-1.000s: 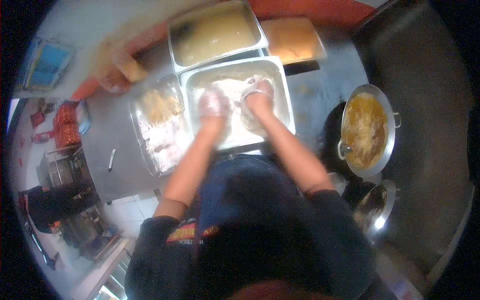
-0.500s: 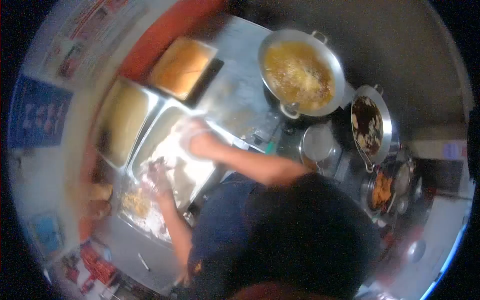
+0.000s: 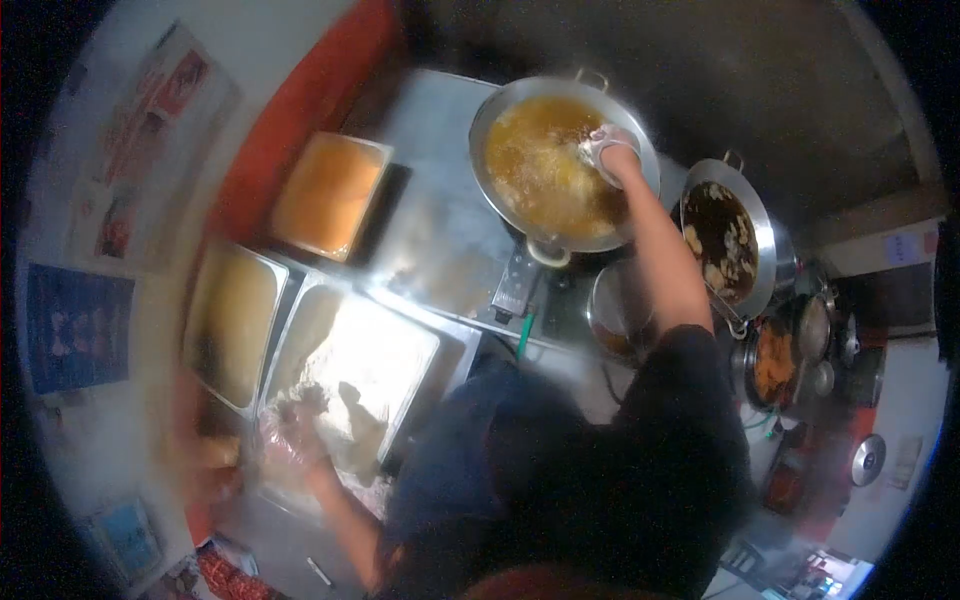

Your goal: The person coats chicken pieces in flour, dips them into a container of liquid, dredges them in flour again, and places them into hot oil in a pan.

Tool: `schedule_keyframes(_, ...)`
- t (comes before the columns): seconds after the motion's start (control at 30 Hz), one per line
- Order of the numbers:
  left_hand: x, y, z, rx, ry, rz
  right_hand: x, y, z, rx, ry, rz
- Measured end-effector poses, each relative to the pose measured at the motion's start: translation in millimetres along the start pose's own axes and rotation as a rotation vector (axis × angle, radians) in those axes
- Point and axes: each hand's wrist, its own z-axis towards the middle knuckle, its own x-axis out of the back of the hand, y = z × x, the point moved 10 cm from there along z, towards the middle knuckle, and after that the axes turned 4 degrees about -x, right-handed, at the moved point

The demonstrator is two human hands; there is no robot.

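Observation:
My right hand (image 3: 612, 155), in a clear glove, reaches over the right side of a large metal wok (image 3: 478, 150) of bubbling yellow oil (image 3: 545, 170). Its fingers are curled together around something pale at their tips, too small to name. My left hand (image 3: 292, 432), gloved too, is low over the left side of a metal tray (image 3: 282, 345) holding white flour (image 3: 365, 345). Its fingers look bent and blurred, and whether they grip anything is hidden. Pale pieces float in the oil.
A tray of orange liquid (image 3: 325, 195) and a tray of yellowish liquid (image 3: 232, 320) stand beside the flour. Right of the wok are a second wok (image 3: 765, 235) with dark oil and pale pieces, a pot (image 3: 620, 305) and a pan of orange-brown food (image 3: 773, 365).
My right hand has moved from above the flour tray up and right to the wok. My left hand has shifted slightly left and down, still at the flour tray. The camera view has turned.

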Motion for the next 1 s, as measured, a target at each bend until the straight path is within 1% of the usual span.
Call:
schedule_keyframes(0.07,14.9,35.5,3.1,0.043,0.054,-0.199,-32.8,44.9,27.6,-0.049,0.012,-0.016)
schedule_keyframes(0.1,3.8,12.0,2.9,0.120,0.030,-0.313,-57.2,68.6,45.0,-0.051,-0.007,0.079)
schedule_keyframes(0.13,6.1,15.6,3.6,0.110,0.040,-0.317,-83.6,96.7,65.5,-0.048,-0.016,0.217)
schedule_keyframes(0.17,8.6,27.1,6.1,0.049,0.009,-0.307,-118.0,130.5,88.1,-0.040,-0.016,0.403)
schedule_keyframes(0.23,11.1,55.2,13.8,0.028,-0.098,-0.167,-87.9,100.5,56.0,-0.041,-0.011,0.152)
schedule_keyframes(0.27,12.8,80.2,20.2,0.019,-0.098,-0.161,-74.1,90.4,41.6,-0.029,0.011,0.096)
schedule_keyframes(0.33,6.0,126.8,26.6,-0.057,-0.166,-0.331,-49.8,88.6,30.3,-0.082,0.047,0.113)
schedule_keyframes(0.37,-2.7,132.3,28.3,-0.124,-0.217,-0.263,-36.4,91.9,26.2,-0.141,0.038,0.134)
schedule_keyframes(0.4,-8.2,137.6,33.4,-0.133,-0.225,-0.260,-23.5,95.5,21.9,-0.202,0.030,0.154)
schedule_keyframes(0.43,-14.1,168.9,35.1,-0.394,-0.230,-0.134,-10.7,103.6,15.9,-0.307,0.014,0.187)
schedule_keyframes(0.47,-23.4,197.8,29.2,-0.650,-0.232,-0.008,13.0,101.0,5.8,-0.314,0.014,0.185)
schedule_keyframes(0.53,-65.4,204.6,30.5,-0.584,-0.307,-0.270,68.2,81.3,-22.1,-0.157,0.127,0.214)
schedule_keyframes(0.57,-90.4,208.9,29.5,-0.560,-0.337,-0.371,78.9,90.2,-36.8,-0.141,0.173,0.320)
schedule_keyframes(0.6,-102.9,237.0,25.5,-0.661,-0.329,-0.369,89.2,100.5,-54.7,-0.128,0.221,0.425)
schedule_keyframes(0.63,-115.2,264.6,20.8,-0.763,-0.319,-0.369,93.4,104.6,-77.5,-0.161,0.200,0.757)
schedule_keyframes(0.67,-119.0,305.6,9.0,-0.968,-0.275,-0.329,100.1,103.8,-104.0,-0.190,0.184,1.090)
schedule_keyframes(0.73,-171.3,338.9,-2.0,-0.989,-0.345,-0.451,123.3,91.1,-161.1,-0.150,0.212,1.213)
schedule_keyframes(0.8,-222.1,371.5,-20.7,-1.166,-0.332,-0.616,129.0,85.4,-211.0,-0.287,0.219,1.256)
schedule_keyframes(0.87,-272.4,402.3,-34.3,-1.154,-0.406,-0.648,117.7,99.9,-253.7,-0.405,0.223,1.233)
schedule_keyframes(0.9,-287.4,413.9,-40.9,-1.161,-0.412,-0.658,114.1,103.2,-273.6,-0.412,0.236,1.229)
schedule_keyframes(0.97,-356.3,422.7,-52.7,-1.004,-0.748,-0.358,102.0,108.1,-300.8,-0.438,0.203,1.251)
schedule_keyframes(1.0,-369.2,425.4,-55.1,-1.005,-0.753,-0.369,92.8,120.8,-314.3,-0.643,0.151,0.931)
